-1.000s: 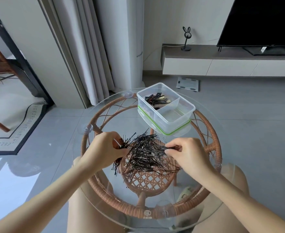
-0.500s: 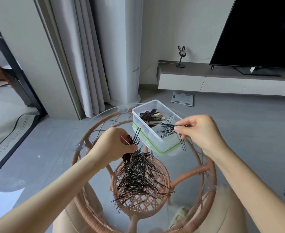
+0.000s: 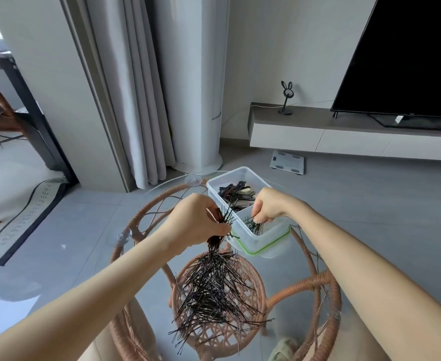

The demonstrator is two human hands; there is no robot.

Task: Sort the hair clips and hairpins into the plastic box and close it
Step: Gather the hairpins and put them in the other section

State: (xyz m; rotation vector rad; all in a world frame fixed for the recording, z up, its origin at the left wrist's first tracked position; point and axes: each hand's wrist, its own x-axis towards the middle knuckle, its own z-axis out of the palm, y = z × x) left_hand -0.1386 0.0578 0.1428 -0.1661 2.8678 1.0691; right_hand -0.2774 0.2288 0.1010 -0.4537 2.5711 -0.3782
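A clear plastic box (image 3: pixel 250 243) with a green-edged lid under it stands at the far side of the round glass table. Its far compartment holds dark hair clips (image 3: pixel 236 192). My right hand (image 3: pixel 270 208) is down in the near compartment, shut on a small bunch of black hairpins (image 3: pixel 254 226). My left hand (image 3: pixel 197 221) hovers just left of the box, gripping a bundle of hairpins whose ends trail down. A large heap of black hairpins (image 3: pixel 214 290) lies on the glass in front of me.
The glass top (image 3: pixel 146 256) rests on a rattan frame (image 3: pixel 315 282) with suction cups. Beyond are grey curtains (image 3: pixel 136 100), a white column, a bathroom scale (image 3: pixel 288 162) on the floor, a low TV bench (image 3: pixel 344 131) and a rug at left.
My right hand carried its hairpins from above the box down into the near compartment. My left hand lifted its bundle higher, toward the box. The camera tilted upward.
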